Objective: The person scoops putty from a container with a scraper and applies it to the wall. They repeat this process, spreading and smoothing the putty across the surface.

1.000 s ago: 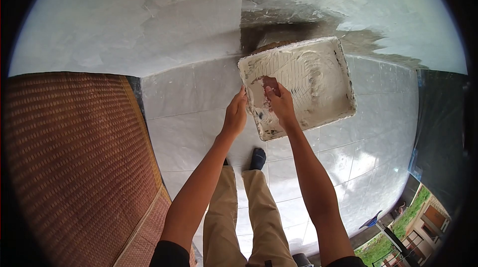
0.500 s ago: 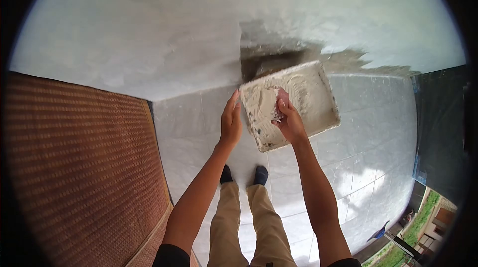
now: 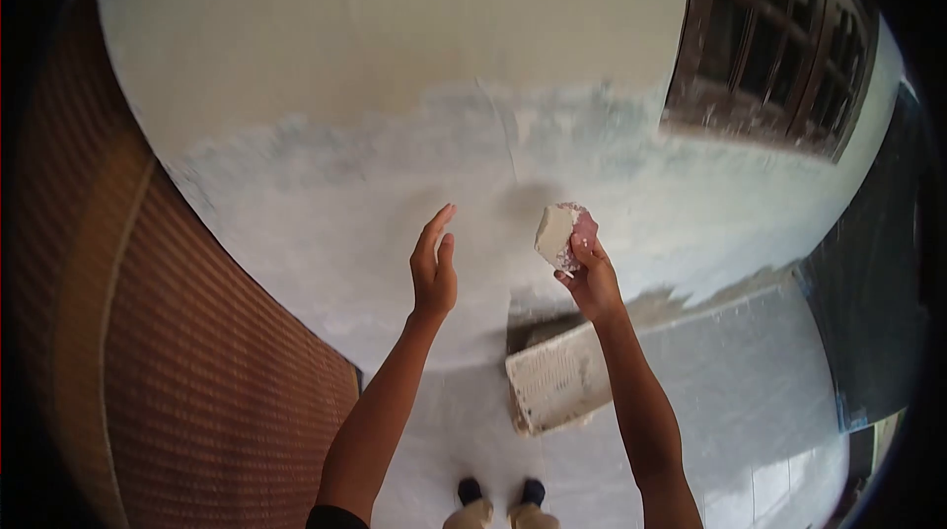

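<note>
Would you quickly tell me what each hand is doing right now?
Left hand: open, fingers up, holding nothing.
Right hand: closed on a scraper loaded with pale putty.

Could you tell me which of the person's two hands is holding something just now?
The right hand grips a putty-loaded scraper raised toward the wall; the left hand is open and holds nothing.

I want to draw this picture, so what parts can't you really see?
Head view:
- Tray: its far part is hidden behind the right arm.
- Scraper in the right hand: its handle is hidden by the fingers.
- Feet: cut off by the bottom edge.
- Window: cut off by the dark rim.
</note>
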Available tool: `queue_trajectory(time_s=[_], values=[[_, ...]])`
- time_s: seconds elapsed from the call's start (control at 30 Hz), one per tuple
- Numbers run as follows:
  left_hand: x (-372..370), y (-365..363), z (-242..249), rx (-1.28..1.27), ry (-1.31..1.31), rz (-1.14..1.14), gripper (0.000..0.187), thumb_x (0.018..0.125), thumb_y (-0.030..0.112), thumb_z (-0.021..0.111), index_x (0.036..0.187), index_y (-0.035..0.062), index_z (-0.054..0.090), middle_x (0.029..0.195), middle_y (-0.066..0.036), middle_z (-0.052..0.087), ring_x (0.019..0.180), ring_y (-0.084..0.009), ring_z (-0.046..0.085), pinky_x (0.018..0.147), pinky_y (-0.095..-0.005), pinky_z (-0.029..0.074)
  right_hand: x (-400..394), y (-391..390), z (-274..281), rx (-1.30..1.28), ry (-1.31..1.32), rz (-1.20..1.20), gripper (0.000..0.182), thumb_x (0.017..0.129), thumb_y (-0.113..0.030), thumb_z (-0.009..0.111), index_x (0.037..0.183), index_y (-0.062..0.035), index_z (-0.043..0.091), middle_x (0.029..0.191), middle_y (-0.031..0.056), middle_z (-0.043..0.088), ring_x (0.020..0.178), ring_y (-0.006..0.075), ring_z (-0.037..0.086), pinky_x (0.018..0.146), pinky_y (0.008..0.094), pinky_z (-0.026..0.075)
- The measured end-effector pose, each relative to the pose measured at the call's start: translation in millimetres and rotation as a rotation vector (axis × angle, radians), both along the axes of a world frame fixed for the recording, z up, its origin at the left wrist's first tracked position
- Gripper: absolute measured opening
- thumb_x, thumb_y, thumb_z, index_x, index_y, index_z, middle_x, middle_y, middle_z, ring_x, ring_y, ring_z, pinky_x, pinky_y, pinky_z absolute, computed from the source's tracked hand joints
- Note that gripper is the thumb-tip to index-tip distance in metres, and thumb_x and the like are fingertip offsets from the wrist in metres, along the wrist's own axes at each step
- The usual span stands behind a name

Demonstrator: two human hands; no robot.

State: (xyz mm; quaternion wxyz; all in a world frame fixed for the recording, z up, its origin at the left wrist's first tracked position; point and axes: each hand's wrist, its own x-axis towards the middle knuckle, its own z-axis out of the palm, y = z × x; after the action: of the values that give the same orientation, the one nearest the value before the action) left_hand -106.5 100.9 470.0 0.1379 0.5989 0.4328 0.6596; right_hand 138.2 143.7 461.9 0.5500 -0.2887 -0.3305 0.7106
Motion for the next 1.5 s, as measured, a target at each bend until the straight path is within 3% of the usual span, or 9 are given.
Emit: queue_trajectory(time_s=[0.33, 0.8, 0.9, 1.0, 1.07, 1.1, 1.17, 1.3, 1.5], values=[[-72, -6, 226, 0.287, 0.101, 0.087, 0.040, 0.099, 0.014, 0.041, 0.136, 0.0020, 0.049, 0.135, -0.015, 0.055, 0.129, -0.0268, 0.049, 0.109, -0.0413, 0.034, -50, 11, 231, 0.357, 0.034, 0.036, 0.032, 0.096, -0.017, 0.055, 0.128, -0.0149, 0.053, 0.110, -0.0011, 0.062, 0.095, 0.0130, 0.061, 0.075, 0.0353, 0.052], [-105, 25, 405, 0.481, 0.359, 0.282, 0.045, 0.100, 0.019, 0.044, 0.142, 0.0027, 0.040, 0.143, -0.017, 0.044, 0.135, -0.0298, 0.040, 0.111, -0.0410, 0.033, -92, 34, 479, 0.776, -0.127, -0.218, 0.032, 0.096, -0.021, 0.052, 0.123, -0.0061, 0.057, 0.103, 0.0027, 0.062, 0.093, 0.0139, 0.060, 0.076, 0.0329, 0.051], [-105, 38, 428, 0.539, 0.423, 0.343, 0.047, 0.099, 0.017, 0.046, 0.143, 0.0032, 0.037, 0.143, -0.017, 0.043, 0.134, -0.0308, 0.040, 0.111, -0.0420, 0.033, -105, 42, 522, 1.048, -0.232, -0.346, 0.030, 0.097, -0.020, 0.052, 0.122, -0.0040, 0.059, 0.104, 0.0041, 0.063, 0.094, 0.0139, 0.060, 0.076, 0.0321, 0.052], [-109, 54, 448, 0.600, 0.501, 0.404, 0.049, 0.097, 0.014, 0.048, 0.143, 0.0033, 0.037, 0.143, -0.017, 0.042, 0.134, -0.0318, 0.039, 0.111, -0.0422, 0.032, -120, 52, 555, 1.320, -0.425, -0.587, 0.024, 0.096, -0.012, 0.055, 0.117, -0.0014, 0.061, 0.105, 0.0086, 0.066, 0.097, 0.0166, 0.061, 0.081, 0.0341, 0.052], [-111, 62, 458, 0.637, 0.542, 0.483, 0.050, 0.095, 0.012, 0.049, 0.142, 0.0014, 0.037, 0.143, -0.017, 0.042, 0.135, -0.0324, 0.038, 0.113, -0.0437, 0.030, -130, 64, 568, 1.703, -0.546, -0.929, 0.026, 0.094, -0.004, 0.057, 0.120, -0.0025, 0.061, 0.109, 0.0125, 0.067, 0.100, 0.0225, 0.061, 0.083, 0.0357, 0.052], [-114, 68, 463, 0.639, 0.540, 0.489, 0.050, 0.095, 0.012, 0.049, 0.142, 0.0014, 0.037, 0.143, -0.017, 0.042, 0.135, -0.0324, 0.038, 0.113, -0.0437, 0.030, -136, 71, 575, 1.708, -0.542, -0.925, 0.026, 0.094, -0.004, 0.057, 0.120, -0.0025, 0.061, 0.109, 0.0125, 0.067, 0.100, 0.0225, 0.061, 0.083, 0.0357, 0.052], [-119, 78, 471, 0.738, 0.640, 0.576, 0.052, 0.092, 0.011, 0.050, 0.142, -0.0002, 0.037, 0.144, -0.017, 0.041, 0.135, -0.0327, 0.037, 0.114, -0.0459, 0.028, -146, 85, 583, 1.941, -0.619, -1.200, 0.031, 0.088, 0.004, 0.058, 0.118, -0.0043, 0.064, 0.113, 0.0122, 0.066, 0.099, 0.0278, 0.061, 0.086, 0.0374, 0.051], [-122, 90, 472, 0.754, 0.707, 0.639, 0.054, 0.091, 0.011, 0.050, 0.142, -0.0005, 0.036, 0.146, -0.016, 0.039, 0.136, -0.0328, 0.036, 0.115, -0.0478, 0.025, -167, 97, 579, 2.034, -0.662, -1.320, 0.035, 0.082, 0.001, 0.059, 0.115, -0.0075, 0.067, 0.112, 0.0118, 0.066, 0.098, 0.0276, 0.060, 0.088, 0.0384, 0.049], [-126, 99, 467, 0.750, 0.738, 0.685, 0.056, 0.093, 0.016, 0.047, 0.145, 0.0006, 0.033, 0.149, -0.015, 0.037, 0.139, -0.0321, 0.032, 0.116, -0.0491, 0.020, -182, 107, 563, 2.039, -0.963, -1.627, 0.037, 0.079, 0.000, 0.061, 0.115, -0.0076, 0.068, 0.114, 0.0114, 0.066, 0.099, 0.0257, 0.061, 0.090, 0.0380, 0.047]])
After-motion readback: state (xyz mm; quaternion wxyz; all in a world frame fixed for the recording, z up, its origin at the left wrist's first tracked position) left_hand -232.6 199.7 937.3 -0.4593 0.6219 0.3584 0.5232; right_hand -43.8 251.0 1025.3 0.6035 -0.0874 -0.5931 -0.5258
